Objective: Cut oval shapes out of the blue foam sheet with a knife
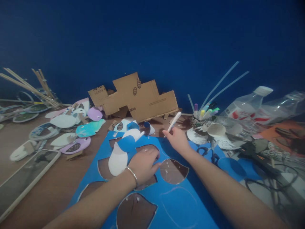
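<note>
A blue sheet (176, 200) with several teardrop-shaped holes lies on the brown table. My left hand (145, 162), with a bracelet at the wrist, rests low over the sheet's upper middle, fingers bent; whether it holds anything is hidden. My right hand (177, 140) is raised above the sheet's top edge and grips a white pen (174, 121) that slants up to the right. A white teardrop cutout (118, 160) lies left of my left hand. Just above it sits a blue cutout (126, 143). Faint lines of a drawn outline show on the lower right of the sheet.
Cardboard pieces (145, 98) stand against the blue wall. Painted fish-like cutouts (75, 145) and a framed tray (28, 178) are at left. On the right are a marker cup (202, 121), plastic bottles (249, 101), dark scissors (208, 152) and a glue gun (259, 163).
</note>
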`<control>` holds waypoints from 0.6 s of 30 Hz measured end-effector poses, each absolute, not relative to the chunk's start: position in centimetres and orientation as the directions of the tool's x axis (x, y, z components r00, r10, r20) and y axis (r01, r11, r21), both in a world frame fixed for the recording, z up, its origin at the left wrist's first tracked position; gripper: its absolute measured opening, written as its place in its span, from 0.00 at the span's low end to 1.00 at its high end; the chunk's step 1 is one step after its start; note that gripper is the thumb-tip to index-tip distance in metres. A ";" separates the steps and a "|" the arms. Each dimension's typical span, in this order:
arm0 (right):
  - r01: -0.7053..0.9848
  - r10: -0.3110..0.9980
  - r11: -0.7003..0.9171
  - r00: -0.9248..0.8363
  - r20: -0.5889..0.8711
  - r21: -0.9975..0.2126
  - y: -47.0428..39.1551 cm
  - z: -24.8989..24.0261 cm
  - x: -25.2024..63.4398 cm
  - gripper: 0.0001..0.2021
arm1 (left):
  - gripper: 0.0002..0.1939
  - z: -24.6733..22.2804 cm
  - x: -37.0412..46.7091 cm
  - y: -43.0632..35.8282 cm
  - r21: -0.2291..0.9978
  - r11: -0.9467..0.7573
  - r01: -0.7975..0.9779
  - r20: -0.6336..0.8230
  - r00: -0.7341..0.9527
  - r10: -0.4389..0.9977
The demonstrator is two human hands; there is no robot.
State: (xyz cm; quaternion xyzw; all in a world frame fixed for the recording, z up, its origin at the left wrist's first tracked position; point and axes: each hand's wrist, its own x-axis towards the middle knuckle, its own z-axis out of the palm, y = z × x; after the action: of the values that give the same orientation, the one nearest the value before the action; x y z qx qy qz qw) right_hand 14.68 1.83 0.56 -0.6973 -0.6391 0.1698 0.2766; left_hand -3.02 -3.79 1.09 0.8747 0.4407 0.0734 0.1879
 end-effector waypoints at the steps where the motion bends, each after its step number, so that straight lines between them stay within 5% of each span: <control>1: 0.797 0.984 -0.034 0.131 0.118 -0.603 1.8 0.6 14.7 0.14 | 0.09 1.1 -3.0 -3.8 0.391 -0.538 0.747 -0.043 0.599 0.800; 18: 0.788 0.979 -0.068 0.172 0.113 -0.611 2.0 0.2 15.1 0.14 | 0.09 1.0 -3.1 -3.7 0.374 -0.559 0.740 -0.031 0.612 0.790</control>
State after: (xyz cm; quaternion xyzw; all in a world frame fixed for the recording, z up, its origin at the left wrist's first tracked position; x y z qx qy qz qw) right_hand 15.11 2.00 0.22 -0.7111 -0.6212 0.1678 0.2833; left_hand -3.11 -3.70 0.96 0.8801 0.4346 0.0702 0.1780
